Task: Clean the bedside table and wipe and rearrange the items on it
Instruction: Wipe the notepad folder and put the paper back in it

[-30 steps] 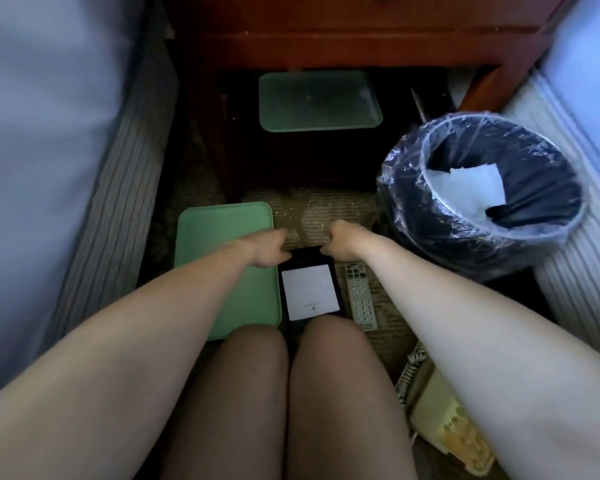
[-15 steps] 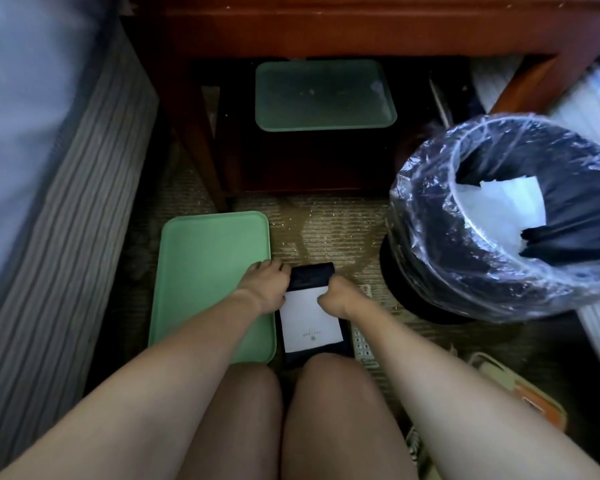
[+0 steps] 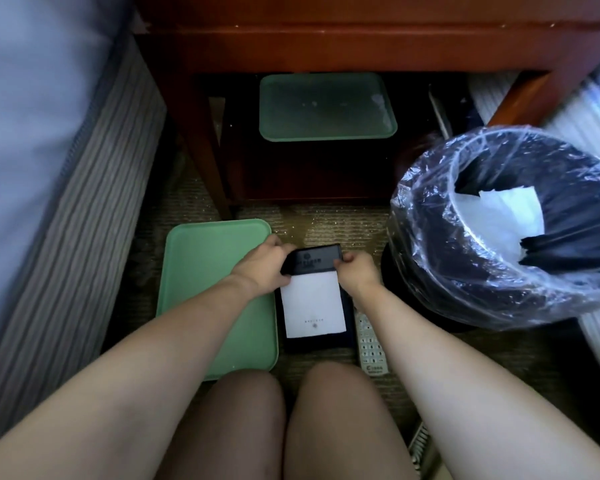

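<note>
Pinching the pad (image 3: 312,306) by its far end, my left hand (image 3: 260,268) and right hand (image 3: 355,271) curl fingers round its corners. It lies on the floor between tray (image 3: 205,289) and remote (image 3: 369,341), long axis running away from my knees, both hands equally near.

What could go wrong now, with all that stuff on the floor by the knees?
1. The left hand and right hand pinch the black case only at its ends. The grip might slip, and the case could drop onto the white notepad.
2. The remote lies on the carpet right by the right knee, so it might get knelt on.
3. The bin stands close to the right hand. A bump could tip it.
</note>
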